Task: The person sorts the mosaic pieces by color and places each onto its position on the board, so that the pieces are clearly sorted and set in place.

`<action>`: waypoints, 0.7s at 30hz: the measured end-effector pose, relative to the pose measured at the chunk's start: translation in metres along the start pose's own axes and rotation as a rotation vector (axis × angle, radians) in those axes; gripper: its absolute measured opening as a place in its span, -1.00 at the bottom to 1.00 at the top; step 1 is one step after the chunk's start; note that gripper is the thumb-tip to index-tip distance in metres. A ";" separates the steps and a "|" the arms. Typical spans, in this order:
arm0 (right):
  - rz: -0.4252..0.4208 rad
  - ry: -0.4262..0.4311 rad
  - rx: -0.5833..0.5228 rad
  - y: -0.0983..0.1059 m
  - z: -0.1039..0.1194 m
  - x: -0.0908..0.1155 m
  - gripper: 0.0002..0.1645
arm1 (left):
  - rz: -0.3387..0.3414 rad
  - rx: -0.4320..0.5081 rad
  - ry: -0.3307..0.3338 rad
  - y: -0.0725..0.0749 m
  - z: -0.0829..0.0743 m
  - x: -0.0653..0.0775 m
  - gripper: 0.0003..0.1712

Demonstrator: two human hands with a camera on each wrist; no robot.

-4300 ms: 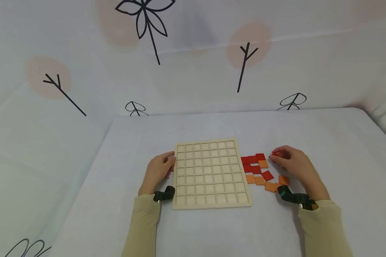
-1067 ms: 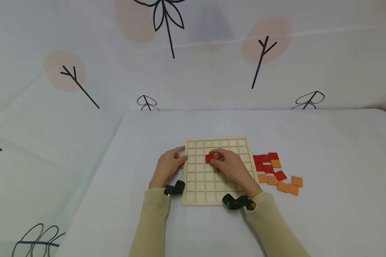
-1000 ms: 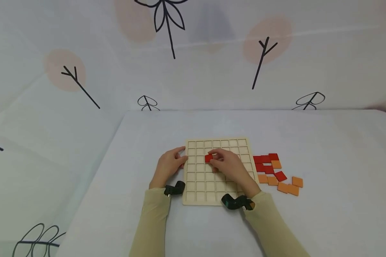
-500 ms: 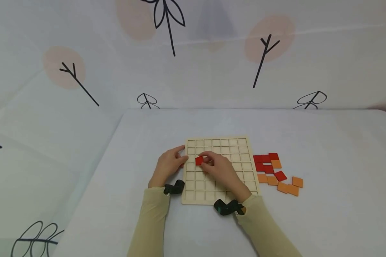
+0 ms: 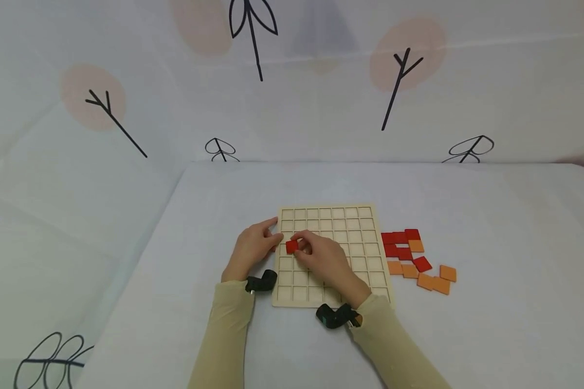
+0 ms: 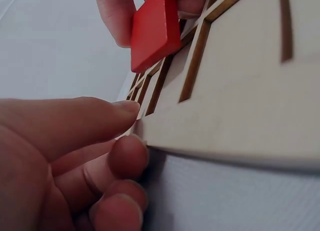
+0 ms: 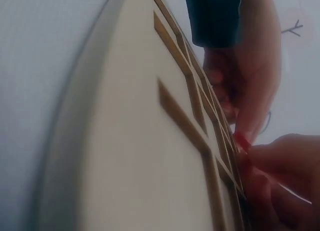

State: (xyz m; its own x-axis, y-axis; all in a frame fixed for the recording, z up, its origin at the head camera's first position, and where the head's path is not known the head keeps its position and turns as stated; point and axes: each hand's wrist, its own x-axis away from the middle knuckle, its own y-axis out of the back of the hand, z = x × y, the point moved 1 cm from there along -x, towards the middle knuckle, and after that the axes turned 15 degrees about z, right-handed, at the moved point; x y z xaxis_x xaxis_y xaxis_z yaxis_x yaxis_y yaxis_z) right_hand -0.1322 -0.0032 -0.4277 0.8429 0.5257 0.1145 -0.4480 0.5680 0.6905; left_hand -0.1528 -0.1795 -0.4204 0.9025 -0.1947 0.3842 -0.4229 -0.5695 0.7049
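From left wrist alone, right hand's (image 5: 325, 260) pinched tile (image 6: 151, 33) seems raised; left (image 5: 249, 248) touches board (image 6: 240, 116).

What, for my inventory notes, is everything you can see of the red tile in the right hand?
The red tile is a flat, plain square with smooth-looking faces and visible thickness; wood or plastic, I can't tell. The fingers of the right hand pinch it, tilted, over the left side of the pale gridded board. It isn't seated in a cell; board contact is unclear.

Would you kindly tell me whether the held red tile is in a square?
Out: the right hand pinches the red tile above the board.
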 end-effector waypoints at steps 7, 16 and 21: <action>0.003 -0.007 0.059 -0.001 0.004 0.000 -0.73 | -0.018 0.000 -0.012 0.000 0.000 0.003 -0.41; 0.018 -0.028 0.085 -0.001 0.009 0.001 -0.72 | -0.018 0.013 -0.001 -0.001 0.001 0.001 -0.41; 0.014 -0.046 0.098 -0.002 0.010 0.002 -0.72 | -0.018 0.018 -0.009 -0.001 -0.001 0.001 -0.41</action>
State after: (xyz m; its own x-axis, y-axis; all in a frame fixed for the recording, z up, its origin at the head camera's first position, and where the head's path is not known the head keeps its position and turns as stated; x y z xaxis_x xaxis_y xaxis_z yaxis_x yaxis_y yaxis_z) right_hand -0.1268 -0.0103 -0.4219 0.8507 0.5022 0.1554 -0.4301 0.4950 0.7550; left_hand -0.1513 -0.1787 -0.4204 0.9106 -0.1914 0.3662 -0.4052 -0.5870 0.7009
